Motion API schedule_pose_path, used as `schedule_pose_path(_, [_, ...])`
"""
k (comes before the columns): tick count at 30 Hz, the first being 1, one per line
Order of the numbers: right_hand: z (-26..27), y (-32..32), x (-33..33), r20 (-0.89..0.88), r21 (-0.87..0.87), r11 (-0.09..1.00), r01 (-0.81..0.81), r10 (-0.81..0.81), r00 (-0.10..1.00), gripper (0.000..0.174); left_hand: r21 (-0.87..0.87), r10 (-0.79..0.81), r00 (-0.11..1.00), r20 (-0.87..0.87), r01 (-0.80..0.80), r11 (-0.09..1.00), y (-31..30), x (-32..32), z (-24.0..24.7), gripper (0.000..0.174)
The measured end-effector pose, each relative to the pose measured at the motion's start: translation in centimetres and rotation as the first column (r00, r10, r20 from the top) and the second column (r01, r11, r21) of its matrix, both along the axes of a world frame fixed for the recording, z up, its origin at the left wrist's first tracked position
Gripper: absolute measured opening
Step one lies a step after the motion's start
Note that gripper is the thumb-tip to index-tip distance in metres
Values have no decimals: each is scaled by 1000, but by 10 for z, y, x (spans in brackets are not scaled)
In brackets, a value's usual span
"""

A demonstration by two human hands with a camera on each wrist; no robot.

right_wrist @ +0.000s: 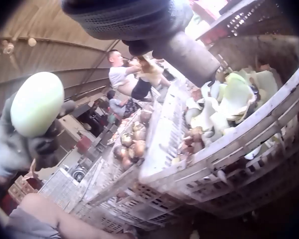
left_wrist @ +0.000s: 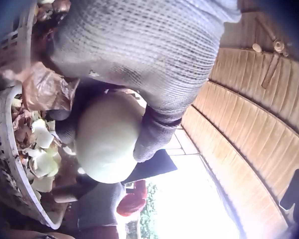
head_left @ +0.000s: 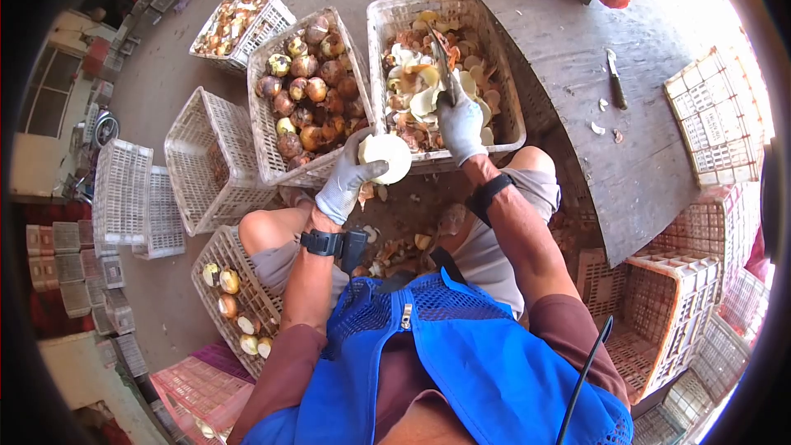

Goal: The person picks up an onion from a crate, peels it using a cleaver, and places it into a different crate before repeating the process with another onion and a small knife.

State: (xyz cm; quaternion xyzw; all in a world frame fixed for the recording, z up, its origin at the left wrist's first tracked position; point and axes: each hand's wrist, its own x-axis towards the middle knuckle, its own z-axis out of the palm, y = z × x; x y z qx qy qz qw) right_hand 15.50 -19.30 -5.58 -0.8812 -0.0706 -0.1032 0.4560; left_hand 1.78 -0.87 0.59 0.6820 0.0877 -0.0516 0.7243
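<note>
Near the peelings crate [head_left: 376,58], one left hand [head_left: 340,184] is gripping one peeled onion [head_left: 387,158]; over the peelings [head_left: 424,100], one right hand [head_left: 462,125] is gripping one knife [head_left: 442,56]. Risk: smooth, rounded sides could be causing a slip.

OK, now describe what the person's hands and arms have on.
The left hand and right hand wear grey knit gloves with paler cuffs. A black strap with a boxy device sits on the left wrist, a wide black band on the right. The maroon sleeves stop well short of the wrists.
</note>
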Motion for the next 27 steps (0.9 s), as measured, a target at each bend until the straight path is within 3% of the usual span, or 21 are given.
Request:
schedule_pose_path(4, [-13,-15,21,-209,-375,904,-206,134,969,63,-207,69,994,84,-50,977,0,-5,-1,76])
schedule_pose_path(6, [-22,-16,13,-54,-303,941,-149,138,989,63,-291,99,990,96,-67,954,0,-11,3,75])
schedule_pose_path(7, [-20,-16,6,-70,-252,957,-141,127,989,63,-444,77,979,187,14,896,5,-11,-12,72])
schedule_pose_path(10, [5,-17,-17,-173,-118,984,-132,110,979,61,-789,-42,992,121,122,602,8,-24,-13,73])
schedule_pose_path(11, [-2,-16,-19,-163,-91,988,-128,112,980,61,-842,-18,980,198,179,509,2,-24,-12,74])
schedule_pose_path(15, [-20,-15,-24,-213,17,992,-129,129,968,53,-935,118,968,222,176,307,-10,-22,4,71])
schedule_pose_path(17, [-31,-14,-27,-225,89,986,-140,156,962,48,-943,156,972,178,124,309,-12,-23,9,68])
schedule_pose_path(19, [-69,-19,-26,-256,2,991,-132,128,958,46,-951,206,973,100,33,307,-17,-24,16,63])
schedule_pose_path(20, [-85,-17,-16,-246,-35,986,-165,152,957,45,-958,170,984,59,8,288,0,-22,-13,61])
schedule_pose_path(21, [-97,-19,-12,-131,103,982,-159,172,976,40,-899,182,980,-76,-147,412,3,-29,-10,58])
schedule_pose_path(22, [-86,-22,-15,-218,10,988,-155,154,964,30,-885,301,941,-151,-265,383,1,-27,-2,56])
schedule_pose_path(23, [-81,-20,-9,-485,26,995,-93,94,869,27,-910,287,942,-174,-265,319,8,-30,-4,52])
schedule_pose_path(24, [-72,-23,-13,-450,162,985,-61,129,884,32,-873,337,934,-121,-262,412,13,-37,6,48])
schedule_pose_path(25, [-56,-22,-18,-370,129,989,-72,115,922,29,-867,332,940,-74,-225,444,25,-44,12,47])
schedule_pose_path(26, [-130,-29,8,-24,118,986,-118,122,992,25,-802,425,905,-35,-279,528,36,-55,17,46])
schedule_pose_path(27, [-98,-25,-3,-376,315,949,-25,149,915,24,-753,474,880,-4,-315,578,47,-69,29,46])
